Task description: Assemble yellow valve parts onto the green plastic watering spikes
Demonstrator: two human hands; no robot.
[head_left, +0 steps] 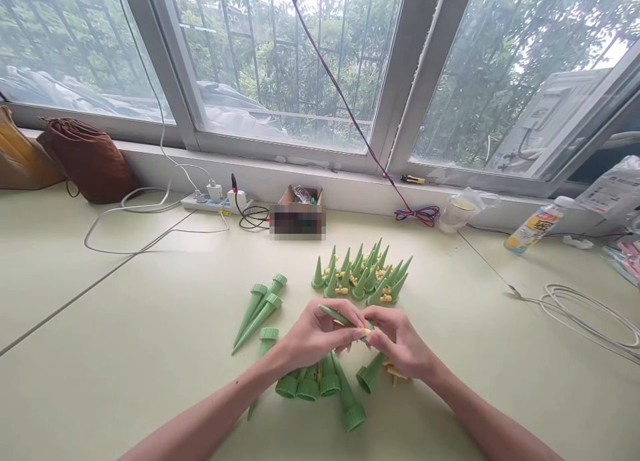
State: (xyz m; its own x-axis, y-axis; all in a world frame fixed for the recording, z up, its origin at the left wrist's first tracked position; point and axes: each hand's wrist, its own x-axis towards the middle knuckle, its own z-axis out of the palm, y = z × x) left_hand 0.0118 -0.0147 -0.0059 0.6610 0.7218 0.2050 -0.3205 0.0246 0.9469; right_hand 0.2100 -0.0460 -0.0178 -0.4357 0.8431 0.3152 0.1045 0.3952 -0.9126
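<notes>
Above the middle of the table, my left hand (320,331) is closed round a green spike (334,315) whose tip points to the upper left. My right hand (400,341) meets it at the spike's wide end, fingers pinched by a small yellow piece (367,332). Loose green spikes (353,414) lie below my hands, and several more (257,314) rest to the left. Beneath my right hand are small yellow parts (395,373). Behind my hands, many green spikes with yellow valves (370,274) stand upright in a group.
At the back stand a small open box (298,221), a power strip (205,202) with cables and a brown bag (90,160). A bottle (537,226), a plastic cup (456,211) and a coiled white cable (575,304) are on the right.
</notes>
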